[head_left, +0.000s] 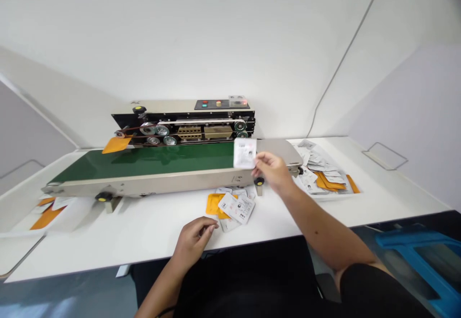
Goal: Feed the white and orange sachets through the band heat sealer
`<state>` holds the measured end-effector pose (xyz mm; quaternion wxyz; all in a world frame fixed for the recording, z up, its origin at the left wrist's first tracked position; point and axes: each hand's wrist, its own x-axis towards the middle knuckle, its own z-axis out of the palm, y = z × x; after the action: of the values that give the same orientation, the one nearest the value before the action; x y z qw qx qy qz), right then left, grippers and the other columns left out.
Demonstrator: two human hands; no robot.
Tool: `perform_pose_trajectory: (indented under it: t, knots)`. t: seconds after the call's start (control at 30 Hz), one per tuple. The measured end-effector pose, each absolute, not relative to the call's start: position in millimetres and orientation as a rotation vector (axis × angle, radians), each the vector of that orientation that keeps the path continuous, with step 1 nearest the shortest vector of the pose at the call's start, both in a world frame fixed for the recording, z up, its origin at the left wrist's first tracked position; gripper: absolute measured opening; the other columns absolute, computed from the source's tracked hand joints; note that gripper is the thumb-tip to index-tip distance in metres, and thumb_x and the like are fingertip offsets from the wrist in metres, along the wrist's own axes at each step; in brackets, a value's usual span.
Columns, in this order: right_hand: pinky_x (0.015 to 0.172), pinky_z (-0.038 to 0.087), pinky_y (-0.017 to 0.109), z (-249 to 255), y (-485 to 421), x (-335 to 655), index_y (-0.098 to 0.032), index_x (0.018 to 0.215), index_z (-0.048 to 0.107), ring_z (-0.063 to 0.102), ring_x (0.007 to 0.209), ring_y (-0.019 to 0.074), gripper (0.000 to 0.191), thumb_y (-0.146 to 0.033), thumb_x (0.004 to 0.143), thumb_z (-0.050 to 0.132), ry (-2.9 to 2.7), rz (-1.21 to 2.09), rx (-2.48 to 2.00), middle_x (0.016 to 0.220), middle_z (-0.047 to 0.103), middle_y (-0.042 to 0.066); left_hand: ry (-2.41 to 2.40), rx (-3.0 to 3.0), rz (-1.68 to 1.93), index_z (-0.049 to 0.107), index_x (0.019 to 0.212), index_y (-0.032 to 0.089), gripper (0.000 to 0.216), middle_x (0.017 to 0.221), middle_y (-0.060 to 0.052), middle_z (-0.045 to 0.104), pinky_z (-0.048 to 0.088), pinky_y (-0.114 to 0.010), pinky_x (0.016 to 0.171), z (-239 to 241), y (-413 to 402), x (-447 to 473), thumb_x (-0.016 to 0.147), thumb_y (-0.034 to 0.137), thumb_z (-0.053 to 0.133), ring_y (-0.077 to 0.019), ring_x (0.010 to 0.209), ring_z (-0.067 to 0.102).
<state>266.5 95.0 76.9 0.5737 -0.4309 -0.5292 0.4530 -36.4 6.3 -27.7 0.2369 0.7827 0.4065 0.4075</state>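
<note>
The left hand (194, 243) lies half closed, holding nothing, near the front edge of the tabletop (108, 241), just beside a pile of printed sachets (230, 207). The right hand (273, 174) pinches a white sachet (245, 153) above the green conveyor belt (144, 162) of the band sealer (183, 121).

- The right hand (272, 174) pinches a white sachet (245, 153) above the green belt (144, 162) of a band sealer (183, 121).
- The left hand (194, 241) rests curled on the white table (108, 246), just beside a loose pile (236, 207) of white and orange sachets.
- An orange sachet (115, 144) lies at the sealer's left end, by its rollers.
- More sachets lie in a pile (320, 169) by the sealer's right end and another (50, 212) by its left end.
- A blue bin (414, 260) sits below the table's right edge.
</note>
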Motion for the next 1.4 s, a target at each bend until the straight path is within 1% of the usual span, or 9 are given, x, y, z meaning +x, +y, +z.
perform_pose_trajectory:
  t: [0.27, 0.47, 0.6, 0.7, 0.8, 0.9, 0.97, 1.1, 1.4]
  knots:
    - [0.046, 0.055, 0.016, 120, 169, 319, -0.012, 0.087, 0.065, 0.065, 0.047, 0.0104, 0.011, -0.007, 0.085, 0.074, -0.964, 1.111, -1.266, 0.060, 0.071, 0.004, 1.112, 2.158, 1.110, 0.075, 0.096, 0.023, 0.018, 0.088, -0.002, 0.080, 0.055, -0.024, 0.066, -28, 3, -37, 0.099, 0.023, 0.057, -0.0157, 0.073, 0.073]
    - [0.048, 0.056, 0.017, 121, 192, 307, -0.011, 0.084, 0.065, 0.066, 0.051, 0.0114, 0.012, -0.005, 0.086, 0.075, -0.992, 1.241, -1.288, 0.064, 0.072, 0.008, 1.101, 2.185, 1.087, 0.075, 0.094, 0.022, 0.019, 0.086, -0.003, 0.079, 0.053, -0.024, 0.064, -27, 3, -36, 0.099, 0.024, 0.056, -0.0155, 0.070, 0.071]
    - [0.046, 0.051, 0.018, 122, 195, 290, -0.009, 0.099, 0.069, 0.068, 0.055, 0.0132, 0.015, -0.013, 0.086, 0.076, -1.063, 1.252, -1.306, 0.077, 0.076, 0.010, 1.094, 2.216, 1.095, 0.074, 0.093, 0.022, 0.018, 0.084, -0.003, 0.078, 0.055, -0.025, 0.066, -27, 2, -35, 0.099, 0.025, 0.057, -0.0162, 0.071, 0.072]
    - [0.059, 0.056, 0.025, 112, 166, 278, -0.015, 0.120, 0.069, 0.071, 0.071, 0.0161, 0.035, -0.028, 0.088, 0.075, -1.252, 0.809, -1.327, 0.102, 0.078, 0.011, 1.070, 2.245, 1.108, 0.074, 0.092, 0.022, 0.019, 0.083, -0.004, 0.078, 0.056, -0.026, 0.068, -27, 2, -36, 0.100, 0.025, 0.057, -0.0170, 0.073, 0.073]
    - [0.075, 0.059, 0.035, 86, 110, 265, -0.022, 0.126, 0.069, 0.070, 0.089, 0.0217, 0.033, -0.035, 0.096, 0.062, -1.463, 0.325, -1.230, 0.114, 0.076, 0.010, 1.045, 2.264, 1.125, 0.073, 0.091, 0.021, 0.020, 0.081, -0.004, 0.078, 0.056, -0.027, 0.068, -26, 1, -36, 0.100, 0.025, 0.056, -0.0173, 0.071, 0.072]
    - [0.083, 0.058, 0.042, 49, 57, 250, -0.025, 0.117, 0.075, 0.069, 0.088, 0.0249, 0.025, -0.031, 0.098, 0.059, -1.949, 0.375, -1.033, 0.099, 0.077, 0.009, 1.029, 2.267, 1.114, 0.073, 0.090, 0.021, 0.020, 0.080, -0.004, 0.077, 0.055, -0.027, 0.068, -26, 2, -35, 0.100, 0.023, 0.056, -0.0171, 0.071, 0.072]
    - [0.097, 0.054, 0.049, 25, 36, 240, -0.027, 0.131, 0.069, 0.067, 0.110, 0.0303, 0.039, -0.035, 0.093, 0.068, -2.200, 0.440, -0.988, 0.120, 0.074, 0.010, 1.025, 2.270, 1.089, 0.073, 0.091, 0.021, 0.019, 0.080, -0.004, 0.077, 0.055, -0.027, 0.069, -26, 3, -34, 0.100, 0.023, 0.057, -0.0170, 0.071, 0.071]
    - [0.116, 0.040, 0.059, -15, 26, 231, -0.030, 0.154, 0.049, 0.045, 0.142, 0.0390, 0.081, -0.041, 0.081, 0.082, -2.322, 0.460, -1.163, 0.160, 0.046, 0.011, 1.041, 2.286, 1.063, 0.073, 0.090, 0.022, 0.018, 0.080, -0.003, 0.077, 0.054, -0.027, 0.069, -25, 4, -32, 0.100, 0.024, 0.058, -0.0167, 0.070, 0.071]
    - [0.113, 0.047, 0.052, -40, 35, 235, -0.026, 0.138, 0.066, 0.054, 0.132, 0.0293, 0.051, -0.008, 0.091, 0.056, -2.157, 0.540, -1.152, 0.140, 0.064, 0.009, 1.094, 2.297, 1.073, 0.071, 0.087, 0.021, 0.019, 0.077, -0.002, 0.075, 0.053, -0.026, 0.067, -22, 4, -27, 0.100, 0.023, 0.056, -0.0164, 0.069, 0.070]
